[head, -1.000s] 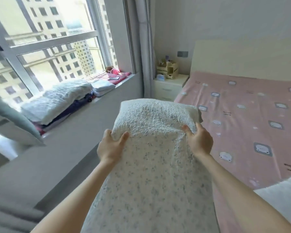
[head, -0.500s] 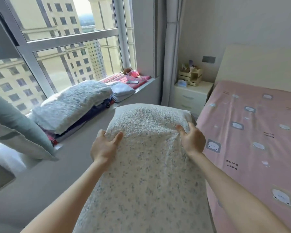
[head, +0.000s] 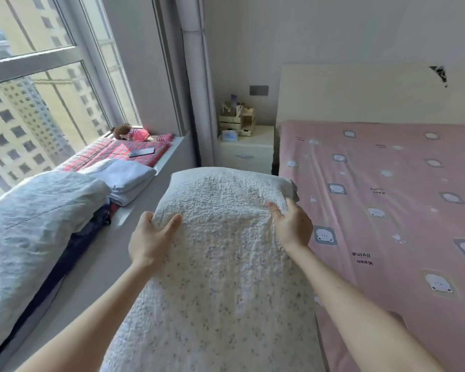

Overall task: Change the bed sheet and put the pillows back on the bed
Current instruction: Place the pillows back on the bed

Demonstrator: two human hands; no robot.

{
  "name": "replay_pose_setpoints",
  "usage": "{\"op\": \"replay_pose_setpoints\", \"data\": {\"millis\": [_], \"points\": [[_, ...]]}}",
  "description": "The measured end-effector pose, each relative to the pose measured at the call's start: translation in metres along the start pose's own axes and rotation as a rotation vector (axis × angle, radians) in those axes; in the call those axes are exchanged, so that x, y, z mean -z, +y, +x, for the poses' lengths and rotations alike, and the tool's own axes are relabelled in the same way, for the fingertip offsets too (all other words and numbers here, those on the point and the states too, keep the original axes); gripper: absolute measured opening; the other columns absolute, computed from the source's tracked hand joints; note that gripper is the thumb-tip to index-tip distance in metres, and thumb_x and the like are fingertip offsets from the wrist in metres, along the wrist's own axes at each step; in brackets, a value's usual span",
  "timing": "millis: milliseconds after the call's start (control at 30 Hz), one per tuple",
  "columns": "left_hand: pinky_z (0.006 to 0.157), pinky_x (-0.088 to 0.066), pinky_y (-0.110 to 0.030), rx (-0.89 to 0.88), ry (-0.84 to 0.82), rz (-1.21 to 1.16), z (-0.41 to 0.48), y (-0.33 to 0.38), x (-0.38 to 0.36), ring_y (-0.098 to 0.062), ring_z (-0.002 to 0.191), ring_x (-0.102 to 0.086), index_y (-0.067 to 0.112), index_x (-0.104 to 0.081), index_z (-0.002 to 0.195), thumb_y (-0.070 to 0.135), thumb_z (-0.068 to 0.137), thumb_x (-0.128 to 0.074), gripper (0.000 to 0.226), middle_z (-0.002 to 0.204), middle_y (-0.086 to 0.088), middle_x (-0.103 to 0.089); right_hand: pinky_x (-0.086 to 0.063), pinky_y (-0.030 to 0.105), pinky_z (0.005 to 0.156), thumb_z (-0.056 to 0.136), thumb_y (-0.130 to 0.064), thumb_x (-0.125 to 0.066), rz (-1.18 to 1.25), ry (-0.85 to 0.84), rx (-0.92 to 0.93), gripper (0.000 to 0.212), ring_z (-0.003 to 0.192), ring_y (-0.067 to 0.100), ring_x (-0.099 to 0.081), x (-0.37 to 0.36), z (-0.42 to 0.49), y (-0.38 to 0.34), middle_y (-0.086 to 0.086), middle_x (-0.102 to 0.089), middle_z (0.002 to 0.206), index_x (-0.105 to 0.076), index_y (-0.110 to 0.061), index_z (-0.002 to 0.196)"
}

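A long white quilted pillow [head: 220, 264] with small grey specks stretches away from me, held in the air beside the bed. My left hand [head: 151, 240] grips its left edge, thumb on top. My right hand [head: 293, 226] grips its right edge, fingers curled into the fabric. The bed [head: 387, 210] lies to the right, covered by a smooth pink sheet with bear prints, against a cream headboard [head: 360, 95]. No pillow lies on the visible part of the bed.
A window sill [head: 167, 159] on the left carries a folded grey quilt [head: 30, 224], a folded white sheet [head: 126, 178], a red plaid cloth, a phone [head: 142, 152] and a doll [head: 134, 134]. A white nightstand [head: 246, 151] with a wooden organiser stands by the headboard.
I have moved forward along the bed toward the headboard with the pillow in both hands. The nightstand and sill are nearer. My grip is unchanged.
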State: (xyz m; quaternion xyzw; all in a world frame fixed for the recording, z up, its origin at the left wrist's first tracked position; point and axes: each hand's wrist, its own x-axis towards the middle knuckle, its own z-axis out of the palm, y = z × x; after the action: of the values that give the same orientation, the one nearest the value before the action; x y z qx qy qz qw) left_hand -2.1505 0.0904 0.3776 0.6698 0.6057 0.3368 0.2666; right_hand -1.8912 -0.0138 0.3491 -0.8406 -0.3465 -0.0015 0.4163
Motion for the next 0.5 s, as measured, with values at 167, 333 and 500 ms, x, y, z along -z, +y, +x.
{"op": "replay_pose_setpoints", "data": {"millis": [167,333,500], "points": [[0.063,-0.034,-0.032,-0.127,-0.177,-0.016,0.090,0.021,-0.034,-0.021,0.076,-0.052,0.013,-0.050,0.092,0.055,0.079,-0.065,0.046,0.074,0.008,-0.054,-0.025,0.030,0.055,0.090,-0.051,-0.054,-0.032,0.175,-0.172,0.044,0.062,0.024,-0.047,-0.016,0.018,-0.008,0.002,-0.051,0.067,-0.038,-0.015,0.072],[0.062,-0.041,-0.033,-0.270,-0.333,-0.047,0.163,0.066,-0.098,-0.022,0.075,-0.058,0.014,-0.049,0.084,0.060,0.077,-0.064,0.049,0.077,0.004,-0.060,-0.029,0.030,0.054,0.089,-0.055,-0.052,-0.142,0.334,-0.307,0.041,0.060,0.026,-0.047,-0.020,0.070,0.009,0.013,-0.056,0.076,-0.037,-0.019,0.075],[0.059,-0.038,-0.032,-0.357,-0.429,-0.038,0.225,0.121,-0.182,-0.021,0.073,-0.058,0.015,-0.047,0.082,0.062,0.077,-0.062,0.050,0.077,0.004,-0.060,-0.039,0.033,0.056,0.090,-0.051,-0.053,-0.221,0.429,-0.370,0.045,0.066,0.031,-0.058,-0.026,0.148,0.034,0.011,-0.061,0.073,-0.057,-0.006,0.093]]}}
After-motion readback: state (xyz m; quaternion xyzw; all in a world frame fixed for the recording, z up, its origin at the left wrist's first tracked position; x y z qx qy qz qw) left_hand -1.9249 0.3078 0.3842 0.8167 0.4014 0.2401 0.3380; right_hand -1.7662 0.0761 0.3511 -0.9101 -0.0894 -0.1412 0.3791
